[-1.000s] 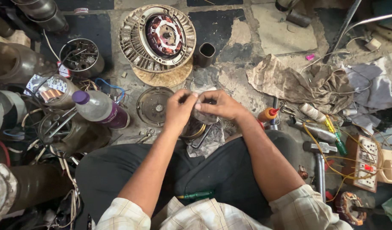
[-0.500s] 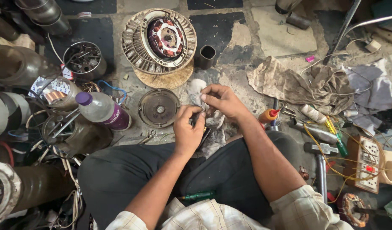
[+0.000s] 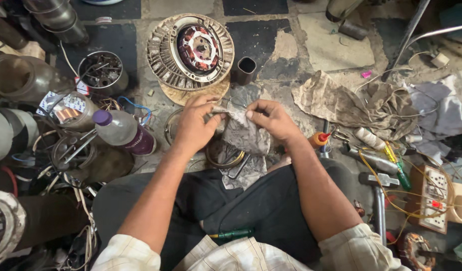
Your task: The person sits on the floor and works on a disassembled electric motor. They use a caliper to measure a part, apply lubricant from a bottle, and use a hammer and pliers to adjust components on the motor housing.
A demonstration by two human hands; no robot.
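I sit on the floor looking down at both my hands. My left hand [image 3: 193,125] and my right hand [image 3: 272,118] each pinch an edge of a dirty grey rag [image 3: 242,133] and hold it stretched between them above my lap. Under the rag lies a metal ring [image 3: 225,159], and a round metal cover plate [image 3: 172,125] lies partly hidden behind my left hand. A large finned fan motor housing [image 3: 191,50] with copper windings sits on a wooden disc just beyond my hands. A small dark cup [image 3: 245,70] stands to its right.
A plastic bottle [image 3: 121,131] with a purple cap lies at left among wires, a tin [image 3: 101,74] of small parts and metal cylinders. At right are crumpled cloth [image 3: 351,103], a hammer [image 3: 379,195], an orange-capped tube [image 3: 319,139], screwdrivers and a socket board [image 3: 431,198]. A green screwdriver [image 3: 233,234] rests on my lap.
My hands rose from the small part near my lap and now spread the grey rag between them. The view shifted slightly downward.
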